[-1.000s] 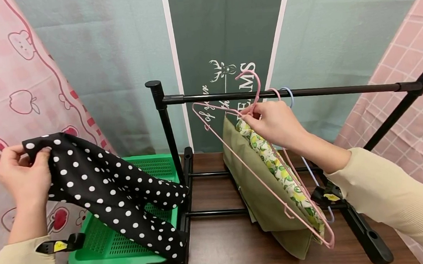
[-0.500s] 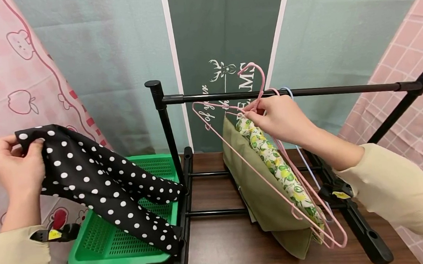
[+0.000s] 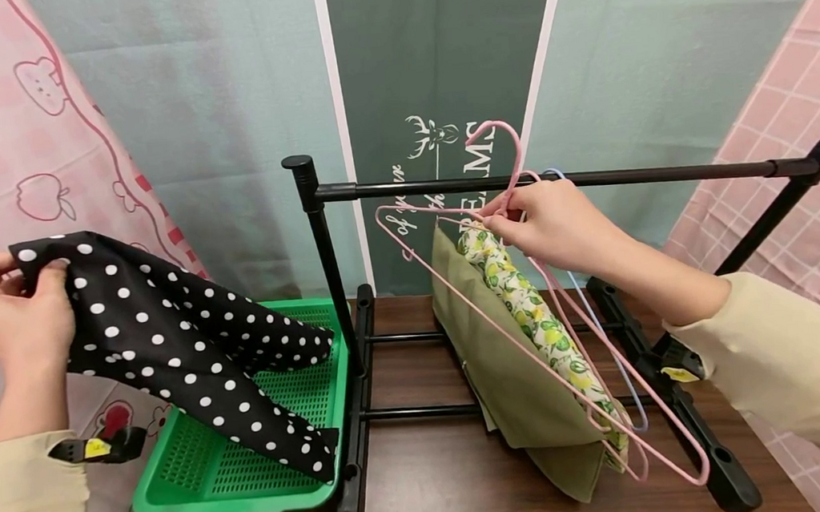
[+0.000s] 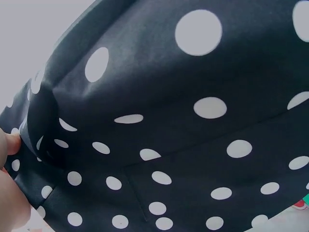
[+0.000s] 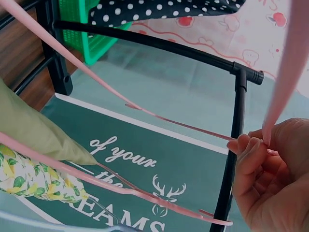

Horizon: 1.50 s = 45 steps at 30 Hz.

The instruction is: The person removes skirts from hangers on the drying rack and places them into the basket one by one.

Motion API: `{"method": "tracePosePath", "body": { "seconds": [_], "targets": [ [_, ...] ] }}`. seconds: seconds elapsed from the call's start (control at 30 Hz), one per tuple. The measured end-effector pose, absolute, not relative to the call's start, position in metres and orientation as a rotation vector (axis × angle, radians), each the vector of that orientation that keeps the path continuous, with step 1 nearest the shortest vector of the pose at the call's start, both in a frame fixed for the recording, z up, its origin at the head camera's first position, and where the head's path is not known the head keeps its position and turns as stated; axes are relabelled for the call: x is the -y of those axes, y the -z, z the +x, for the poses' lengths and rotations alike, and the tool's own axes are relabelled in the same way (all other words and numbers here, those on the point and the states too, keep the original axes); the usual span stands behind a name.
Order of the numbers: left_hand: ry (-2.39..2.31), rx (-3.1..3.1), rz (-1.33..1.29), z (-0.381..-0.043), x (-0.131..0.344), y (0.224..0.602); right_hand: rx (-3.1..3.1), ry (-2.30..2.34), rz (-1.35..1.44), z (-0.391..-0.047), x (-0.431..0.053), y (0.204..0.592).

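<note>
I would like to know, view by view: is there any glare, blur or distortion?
Head view: mostly sharp, soft sheen on the brown table; left wrist view: upper-left background washed out beyond the dotted black cloth; right wrist view: the black post bows, probably from the lens, and the pink hanger looks soft close up.

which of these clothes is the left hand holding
The black polka-dot pants: the left hand pinches them, whereas the olive garment and lemon-print garment are below the rack's bar.

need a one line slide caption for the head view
Left hand holding polka-dot cloth over a green basket, right hand holding a pink hanger by a black rack.
</note>
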<state>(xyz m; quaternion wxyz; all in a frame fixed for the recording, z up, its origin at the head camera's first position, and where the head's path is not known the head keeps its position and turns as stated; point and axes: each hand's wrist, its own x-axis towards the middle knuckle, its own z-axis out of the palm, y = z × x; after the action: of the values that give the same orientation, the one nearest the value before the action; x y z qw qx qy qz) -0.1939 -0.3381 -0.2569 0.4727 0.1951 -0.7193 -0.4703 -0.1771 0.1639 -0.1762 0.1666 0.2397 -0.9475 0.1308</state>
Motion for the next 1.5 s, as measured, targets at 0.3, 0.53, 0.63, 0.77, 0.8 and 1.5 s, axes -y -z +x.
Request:
{"method": "tracePosePath", "body": {
  "seconds": [0.3,0.53,0.63,0.77,0.8,1.5],
  "targets": [
    [1.017,1.833,0.459,-0.194,0.331,0.266,2.723,-0.452,0.664,-0.174,-0.17,0.171],
    [0.955,1.891,0.372,-0.192,0.32,0.281,2.721,-0.471,0.641,-0.172,-0.177,0.171],
    [0.919,1.921,0.32,-0.192,0.315,0.287,2.712,-0.483,0.635,-0.171,-0.18,0.17],
    [0.87,1.969,0.266,-0.192,0.306,0.292,2.718,-0.509,0.617,-0.17,-0.182,0.167],
    [0.856,1.978,0.257,-0.192,0.304,0.293,2.723,-0.515,0.612,-0.17,-0.183,0.167],
    [0.794,2.168,-0.143,-0.186,0.287,0.325,2.731,-0.529,0.639,-0.162,-0.19,0.159]
  ]
}}
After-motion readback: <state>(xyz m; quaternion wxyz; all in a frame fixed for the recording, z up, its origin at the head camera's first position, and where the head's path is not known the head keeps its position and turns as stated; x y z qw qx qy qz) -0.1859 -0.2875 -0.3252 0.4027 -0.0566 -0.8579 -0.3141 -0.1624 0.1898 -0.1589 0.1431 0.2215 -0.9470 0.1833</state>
